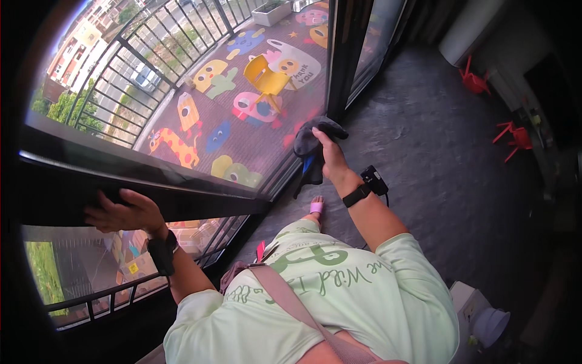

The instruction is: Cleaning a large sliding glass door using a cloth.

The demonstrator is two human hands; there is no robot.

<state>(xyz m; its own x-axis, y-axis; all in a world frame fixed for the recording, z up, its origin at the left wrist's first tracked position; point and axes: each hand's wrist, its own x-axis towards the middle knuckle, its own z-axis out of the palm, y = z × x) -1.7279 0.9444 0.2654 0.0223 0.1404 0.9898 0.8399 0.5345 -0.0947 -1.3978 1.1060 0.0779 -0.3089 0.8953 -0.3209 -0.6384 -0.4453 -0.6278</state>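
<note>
My right hand (334,157) grips a dark grey cloth (309,140) with a bit of blue on it. The bunched cloth is in front of the lower part of a large glass pane (268,157), close to the floor track; whether it touches the glass I cannot tell. On the left, my left hand (129,213) is at a wide black frame post (204,200), fingers spread and nothing held. Contact between its fingertips and the post is hard to make out. Both wrists wear black straps with small devices.
Beyond the glass lies a balcony with cartoon-printed flooring, a yellow chair (266,78), a planter (271,12) and a black railing (145,59). Dark flooring (409,150) runs to my right, with red chairs (518,136) at the far side. A white appliance (477,314) stands near my right side.
</note>
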